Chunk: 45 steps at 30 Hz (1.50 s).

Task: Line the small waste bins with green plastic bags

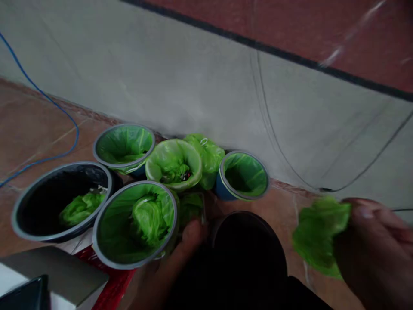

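Observation:
My right hand (377, 245), at the right edge, is closed on a crumpled light-green plastic bag (319, 234), which hangs out to the left of the fingers. My left hand (177, 262) is low in the middle, beside the front bin (97, 245) with its grey rim and green liner. Blur and shadow hide most of its fingers, so I cannot tell its grip. A bunched green bag (150, 217) lies inside that front bin. Just beyond my left fingertips is a small clear-edged container (203, 206) with green plastic in it.
Behind stand more green-lined bins (125, 165), (266, 196) and a pale green one (151, 172), with a tied green bag (211, 159) by the wall. A black-lined bin (19, 219), grey box (61, 271), phone (26, 297) and blue cable (69, 116) are left. A dark rounded shape (248, 258) fills the lower middle.

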Each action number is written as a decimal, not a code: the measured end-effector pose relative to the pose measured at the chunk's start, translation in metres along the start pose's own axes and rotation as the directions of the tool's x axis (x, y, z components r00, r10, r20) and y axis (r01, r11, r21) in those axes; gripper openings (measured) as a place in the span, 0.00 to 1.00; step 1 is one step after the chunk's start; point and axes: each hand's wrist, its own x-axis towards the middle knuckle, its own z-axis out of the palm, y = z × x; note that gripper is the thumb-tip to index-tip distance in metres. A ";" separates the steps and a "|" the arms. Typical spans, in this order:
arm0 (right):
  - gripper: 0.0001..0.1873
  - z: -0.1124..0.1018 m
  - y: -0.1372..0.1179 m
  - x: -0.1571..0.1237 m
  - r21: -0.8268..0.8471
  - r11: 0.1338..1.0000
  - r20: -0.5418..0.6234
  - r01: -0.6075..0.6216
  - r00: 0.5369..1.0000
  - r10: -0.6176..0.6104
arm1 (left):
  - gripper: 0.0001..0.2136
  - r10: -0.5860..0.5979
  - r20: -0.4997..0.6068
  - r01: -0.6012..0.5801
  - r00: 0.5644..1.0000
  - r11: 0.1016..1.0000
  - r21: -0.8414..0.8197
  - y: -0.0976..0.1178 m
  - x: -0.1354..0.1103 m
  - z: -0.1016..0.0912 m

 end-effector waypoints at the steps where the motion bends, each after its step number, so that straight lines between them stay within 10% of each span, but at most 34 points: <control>1: 0.10 0.005 0.000 -0.007 0.012 1.000 -0.019 -0.010 1.000 0.011 | 0.20 0.064 0.016 -0.063 0.998 0.997 -0.046 0.009 -0.013 -0.010; 5: 0.06 0.029 0.006 -0.034 -0.114 0.950 0.088 0.290 0.956 -0.281 | 0.31 0.328 0.107 -0.193 0.939 0.756 -0.625 0.054 -0.079 -0.064; 9: 0.05 0.041 0.010 -0.063 -0.143 0.772 0.346 0.619 0.762 -0.548 | 0.32 0.581 0.272 -0.010 0.767 0.434 -0.901 0.111 -0.154 -0.106; 14: 0.07 0.025 0.006 -0.083 -0.042 0.701 0.362 0.712 0.664 -0.654 | 0.14 0.498 0.108 -0.115 0.860 0.396 -0.911 0.159 -0.191 -0.112; 22: 0.15 -0.039 0.021 -0.064 -0.189 0.830 -0.003 0.525 0.845 -0.535 | 0.14 0.354 -0.018 -0.195 0.935 0.470 -0.861 0.163 -0.181 -0.100; 36: 0.15 -0.014 0.047 -0.069 -0.324 0.922 0.143 0.213 0.974 -0.175 | 0.18 0.364 0.004 -0.208 0.932 0.542 -0.814 0.159 -0.166 -0.088; 45: 0.16 -0.028 0.067 -0.030 0.411 0.907 -0.112 -0.097 0.981 0.156 | 0.16 0.276 -0.068 -0.231 0.959 0.617 -0.753 0.138 -0.148 -0.109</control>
